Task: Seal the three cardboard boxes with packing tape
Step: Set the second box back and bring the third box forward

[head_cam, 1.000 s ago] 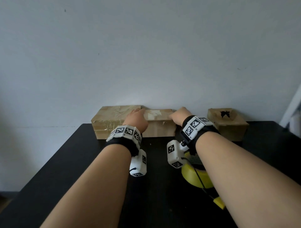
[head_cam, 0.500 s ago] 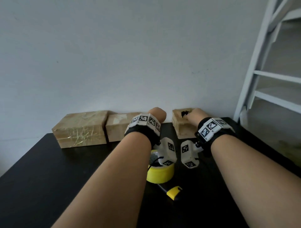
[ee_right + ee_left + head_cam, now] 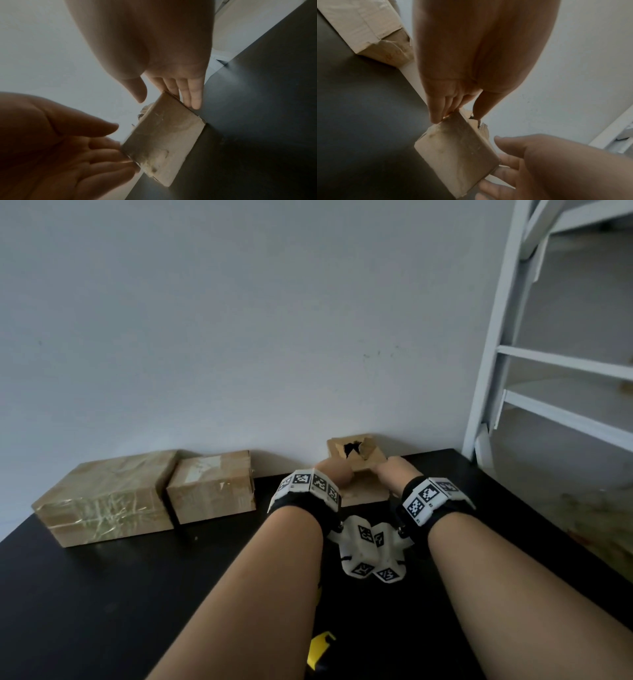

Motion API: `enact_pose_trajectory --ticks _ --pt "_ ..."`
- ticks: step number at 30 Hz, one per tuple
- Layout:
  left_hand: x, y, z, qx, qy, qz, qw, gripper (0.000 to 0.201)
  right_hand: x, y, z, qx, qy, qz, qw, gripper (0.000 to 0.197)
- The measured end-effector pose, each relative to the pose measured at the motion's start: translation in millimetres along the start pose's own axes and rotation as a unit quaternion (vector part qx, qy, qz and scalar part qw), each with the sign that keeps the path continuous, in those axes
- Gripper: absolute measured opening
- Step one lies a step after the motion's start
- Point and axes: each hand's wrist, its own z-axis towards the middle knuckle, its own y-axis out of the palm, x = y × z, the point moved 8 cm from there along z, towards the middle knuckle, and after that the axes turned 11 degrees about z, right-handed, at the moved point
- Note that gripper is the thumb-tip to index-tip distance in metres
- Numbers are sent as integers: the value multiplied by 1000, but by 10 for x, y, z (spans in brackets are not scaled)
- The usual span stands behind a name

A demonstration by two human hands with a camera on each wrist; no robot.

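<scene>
Cardboard between two palms — the small brown box with a torn top (image 3: 356, 462) sits on the black table (image 3: 102, 594), left hand (image 3: 334, 470) and right hand (image 3: 394, 470) flanking it, straight fingers (image 3: 436, 108) touching its sides.

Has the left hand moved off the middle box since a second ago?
Yes. The left hand went right, from the middle box to the torn box.

tan boxes (image 3: 212, 489), black table (image 3: 102, 594)
</scene>
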Motion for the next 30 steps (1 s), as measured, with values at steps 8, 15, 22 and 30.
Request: enact_pose_trajectory --ticks 8,15,22,30 --pt "-159 -47 -29 71 -63 -280 955 36 75 -142 -37 55 15 111 992 21" --pt "-462 -233 -175 158 -85 -493 851 19 -218 -299 -389 136 -45 179 973 41" --pt "-931 -315 -617 148 -76 -606 778 47 -726 -164 -947 139 -165 186 959 41" --pt "-1849 -313 -1420 240 -121 -596 757 18 -1175 491 -1615 62 -234 194 951 36"
